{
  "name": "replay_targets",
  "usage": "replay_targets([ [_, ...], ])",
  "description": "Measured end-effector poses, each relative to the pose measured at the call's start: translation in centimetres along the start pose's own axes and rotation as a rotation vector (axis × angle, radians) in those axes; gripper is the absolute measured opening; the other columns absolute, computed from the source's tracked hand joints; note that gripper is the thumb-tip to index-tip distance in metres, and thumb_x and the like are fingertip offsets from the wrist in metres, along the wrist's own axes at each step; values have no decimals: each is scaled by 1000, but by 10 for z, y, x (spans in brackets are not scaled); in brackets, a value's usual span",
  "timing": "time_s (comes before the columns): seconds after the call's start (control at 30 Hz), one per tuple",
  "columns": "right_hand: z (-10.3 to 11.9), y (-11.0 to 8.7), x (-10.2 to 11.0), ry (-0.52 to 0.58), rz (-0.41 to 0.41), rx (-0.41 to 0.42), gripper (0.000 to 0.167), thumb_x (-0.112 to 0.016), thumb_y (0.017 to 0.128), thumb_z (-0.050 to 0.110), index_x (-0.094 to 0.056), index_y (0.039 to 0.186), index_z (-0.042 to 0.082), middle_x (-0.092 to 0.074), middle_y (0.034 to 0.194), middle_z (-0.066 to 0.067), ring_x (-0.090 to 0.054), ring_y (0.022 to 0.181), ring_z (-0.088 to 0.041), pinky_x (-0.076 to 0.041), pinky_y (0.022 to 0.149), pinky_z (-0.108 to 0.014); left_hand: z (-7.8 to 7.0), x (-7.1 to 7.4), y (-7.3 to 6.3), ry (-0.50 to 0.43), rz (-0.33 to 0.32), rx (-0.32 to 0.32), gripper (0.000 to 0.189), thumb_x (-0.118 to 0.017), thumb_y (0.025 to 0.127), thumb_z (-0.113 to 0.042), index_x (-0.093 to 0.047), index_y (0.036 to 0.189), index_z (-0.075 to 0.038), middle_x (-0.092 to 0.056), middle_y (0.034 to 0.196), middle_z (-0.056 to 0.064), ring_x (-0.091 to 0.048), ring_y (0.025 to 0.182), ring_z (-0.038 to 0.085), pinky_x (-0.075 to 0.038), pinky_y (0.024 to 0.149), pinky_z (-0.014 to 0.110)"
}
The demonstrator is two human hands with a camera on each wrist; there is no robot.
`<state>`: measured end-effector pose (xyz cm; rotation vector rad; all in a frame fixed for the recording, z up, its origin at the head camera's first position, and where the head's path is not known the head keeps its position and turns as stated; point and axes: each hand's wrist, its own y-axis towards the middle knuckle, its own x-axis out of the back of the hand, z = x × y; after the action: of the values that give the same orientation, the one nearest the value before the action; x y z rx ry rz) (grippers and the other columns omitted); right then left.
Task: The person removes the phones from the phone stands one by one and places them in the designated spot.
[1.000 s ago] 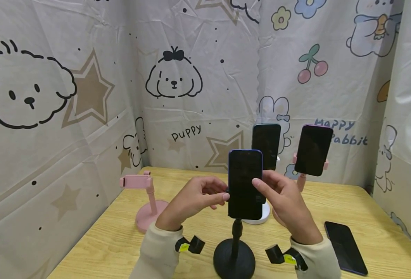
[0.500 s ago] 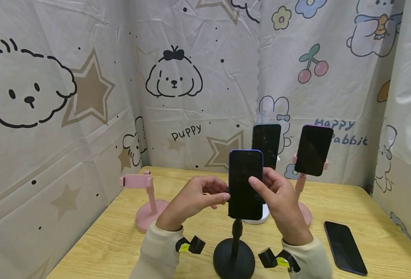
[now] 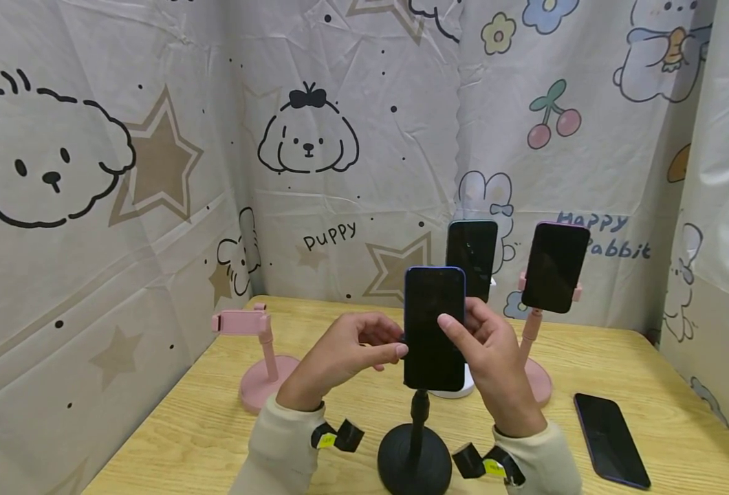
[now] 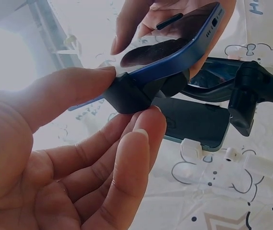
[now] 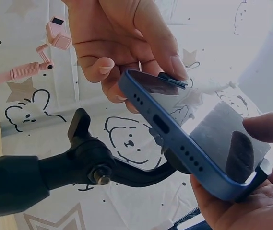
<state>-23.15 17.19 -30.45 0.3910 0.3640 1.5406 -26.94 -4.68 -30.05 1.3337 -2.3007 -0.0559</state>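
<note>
A blue-edged phone (image 3: 429, 295) stands upright in the holder of a black phone stand (image 3: 415, 459), its dark screen facing me. My left hand (image 3: 355, 350) pinches the black clamp jaw at the phone's left edge, thumb in front and fingertips behind; the left wrist view shows this clamp (image 4: 129, 93) close up. On the opposite edge my right hand (image 3: 497, 368) holds the phone, thumb over the screen and fingers behind. In the right wrist view the phone's bottom edge (image 5: 167, 132) faces the camera, with another clamp end (image 5: 261, 179) by the right fingers.
Behind stand a phone (image 3: 472, 251) on a white stand (image 3: 454, 392) and another phone (image 3: 556, 268) on a pink stand (image 3: 538, 381). A pink stand without a phone (image 3: 243, 322) is at left. One phone (image 3: 612, 440) lies flat at right. Printed cloth surrounds the table.
My right hand has shifted a little left, its thumb reaching further over the screen, uncovering the rear pink stand's base. The left hand and the phone have stayed nearly still.
</note>
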Motion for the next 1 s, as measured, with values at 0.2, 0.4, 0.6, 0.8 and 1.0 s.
replay_targets([
  [0.2, 0, 0, -1, -14, -17, 6, 35, -62, 95, 18, -54, 125, 2, -67, 115, -11, -66, 98, -24, -51, 90, -31, 1, 0, 0, -8, 5, -10, 31, -73, 87, -23, -66, 108, -3, -68, 94, 7, -64, 81, 20, -57, 68, 34],
  [0.4, 1, 0, -1, -40, -18, 29, 33, -62, 96, 17, -54, 124, 0, -66, 114, -15, -67, 96, -23, -52, 89, -29, 0, -1, 0, -5, 2, -13, 31, -73, 87, -23, -66, 108, -2, -68, 93, 7, -64, 81, 20, -57, 68, 33],
  [0.6, 1, 0, 0, -44, -15, 39, 33, -62, 96, 16, -54, 124, 0, -67, 114, -15, -67, 97, -23, -52, 89, -29, 0, -1, 0, 7, -1, -7, 30, -74, 86, -25, -66, 107, -5, -67, 92, 6, -64, 81, 20, -57, 68, 34],
  [0.8, 1, 0, -1, -54, -12, 41, 33, -61, 96, 16, -54, 124, 1, -66, 115, -15, -67, 97, -22, -52, 88, -29, -1, -2, 0, 13, -8, -7, 29, -75, 85, -28, -67, 106, -9, -67, 92, 5, -64, 82, 21, -57, 68, 35],
  [1.0, 2, -1, -1, -83, -10, 47, 33, -60, 97, 19, -54, 124, 2, -66, 114, -14, -67, 98, -23, -52, 88, -29, -1, -3, 0, 7, -17, -13, 28, -74, 86, -27, -66, 105, -8, -66, 91, 5, -63, 81, 21, -57, 68, 37],
])
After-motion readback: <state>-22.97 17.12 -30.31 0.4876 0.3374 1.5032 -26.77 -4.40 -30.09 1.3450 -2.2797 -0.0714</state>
